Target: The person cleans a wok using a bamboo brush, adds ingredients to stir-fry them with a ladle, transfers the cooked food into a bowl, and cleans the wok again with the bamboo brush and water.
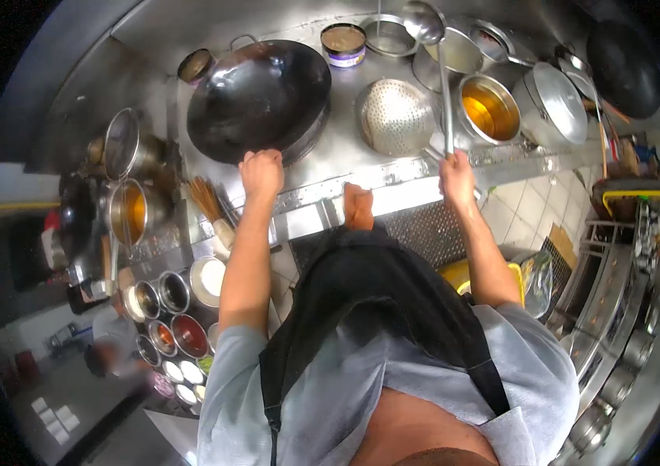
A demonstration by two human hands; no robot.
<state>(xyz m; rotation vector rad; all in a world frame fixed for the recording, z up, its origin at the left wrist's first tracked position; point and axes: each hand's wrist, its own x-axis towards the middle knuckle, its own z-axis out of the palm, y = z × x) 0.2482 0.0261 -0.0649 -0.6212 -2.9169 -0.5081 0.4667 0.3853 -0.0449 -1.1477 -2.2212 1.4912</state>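
Note:
My left hand (261,172) is closed at the near rim of a large black wok (260,97); the spot it grips is hidden under the fingers. The wok tilts on the steel stove top, and its inside looks bare and shiny. In my right hand (456,175) is the handle of a long metal ladle (424,23), whose bowl points away from me at the back of the counter. Between the hands lies a round perforated strainer (397,116). Right of the ladle stands a metal pot of amber liquid (488,109).
A tin (343,45) and several pans line the back. A bamboo brush (207,199) sits by the left edge, above bowls of sauces (189,334). An orange-brown cloth (358,206) hangs at the front edge. A metal rack (602,287) stands on the right.

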